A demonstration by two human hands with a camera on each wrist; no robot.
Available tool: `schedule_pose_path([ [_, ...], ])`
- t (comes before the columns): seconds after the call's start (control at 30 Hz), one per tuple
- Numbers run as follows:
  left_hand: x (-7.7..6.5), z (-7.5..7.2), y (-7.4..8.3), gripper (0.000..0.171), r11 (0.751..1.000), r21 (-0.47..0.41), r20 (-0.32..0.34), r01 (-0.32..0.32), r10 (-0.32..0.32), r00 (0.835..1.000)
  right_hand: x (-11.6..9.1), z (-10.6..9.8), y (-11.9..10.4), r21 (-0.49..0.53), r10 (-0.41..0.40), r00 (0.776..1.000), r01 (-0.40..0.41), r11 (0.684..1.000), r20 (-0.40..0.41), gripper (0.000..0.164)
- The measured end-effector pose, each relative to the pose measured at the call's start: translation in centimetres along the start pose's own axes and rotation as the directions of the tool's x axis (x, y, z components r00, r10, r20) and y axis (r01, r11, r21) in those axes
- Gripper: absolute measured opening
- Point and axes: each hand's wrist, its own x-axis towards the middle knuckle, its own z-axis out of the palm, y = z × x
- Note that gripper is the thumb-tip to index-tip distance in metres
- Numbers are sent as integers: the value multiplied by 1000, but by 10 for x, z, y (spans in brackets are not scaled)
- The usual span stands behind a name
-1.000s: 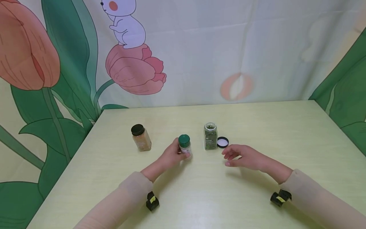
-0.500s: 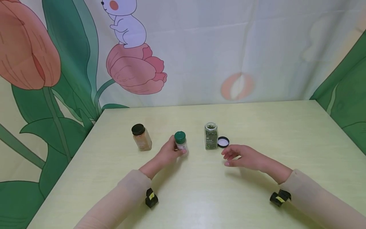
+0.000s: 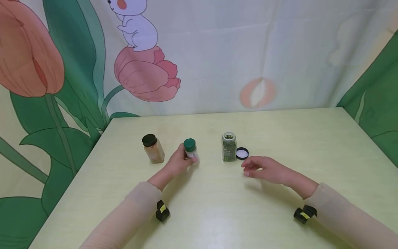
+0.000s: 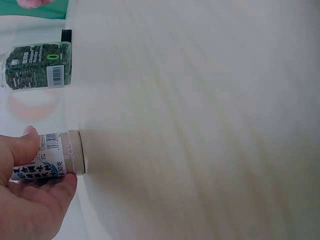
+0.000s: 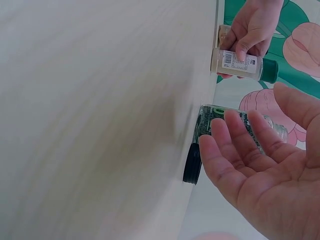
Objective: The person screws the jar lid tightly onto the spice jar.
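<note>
My left hand (image 3: 178,163) grips a small spice bottle (image 3: 190,148) with a green cap and a white label, its thumb on one side and fingers on the other. In the left wrist view the spice bottle (image 4: 50,157) is upright relative to the table, its base close to the surface; contact cannot be told. My right hand (image 3: 264,168) hovers with loosely bent fingers and holds nothing. Just beyond it lie a black lid (image 3: 242,153), white inside up, and an uncapped glass jar (image 3: 229,148) of dried green herbs. The right wrist view shows my right palm (image 5: 270,180) before that jar.
Left of the held bottle stands a black-capped jar (image 3: 153,149) of tan powder. The pale table (image 3: 217,207) ends at the back against a printed curtain (image 3: 205,62). A small black device (image 3: 162,211) hangs under each sleeve cuff.
My left hand has carried the green-capped spice bottle leftward and slightly back, away from the herb jar and toward the tan-powder jar. My right hand has stayed nearly still.
</note>
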Motion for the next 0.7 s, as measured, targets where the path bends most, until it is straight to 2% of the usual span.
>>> schedule_pose_path([
  [0.17, 2, -4, -2, 47, 1000, 0, -10, 12, -12, 1000, 0, -1, -2, -19, 7, 1000, -6, 1000, 3, 30],
  [0.7, 6, -14, -7, 46, 997, -6, -46, 75, -75, 996, -1, 0, 0, 17, 38, 999, -38, 999, -2, 31],
])
